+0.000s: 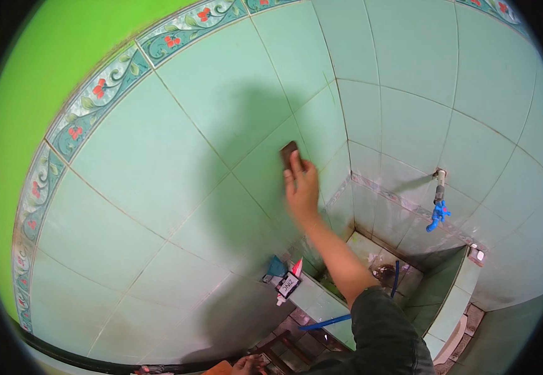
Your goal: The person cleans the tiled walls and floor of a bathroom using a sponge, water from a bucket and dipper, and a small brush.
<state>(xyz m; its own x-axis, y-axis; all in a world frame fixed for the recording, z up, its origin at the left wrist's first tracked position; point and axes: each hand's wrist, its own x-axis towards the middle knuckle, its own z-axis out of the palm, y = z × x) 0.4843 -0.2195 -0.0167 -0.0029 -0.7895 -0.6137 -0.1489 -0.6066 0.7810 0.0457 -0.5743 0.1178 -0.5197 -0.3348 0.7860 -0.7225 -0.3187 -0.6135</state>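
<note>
Head view: a dark brown scrubbing pad (289,152) is pressed flat against the pale green wall tiles (177,162) by the right hand (301,186), the grip closed over its lower part, just left of the far corner. The left hand (247,364) is seen only partly at the near lower edge, so its grip cannot be told. A blue tap (437,212) is fixed to the right wall above a tiled basin (446,300). Small bottles (287,282) are stood on the basin ledge.
</note>
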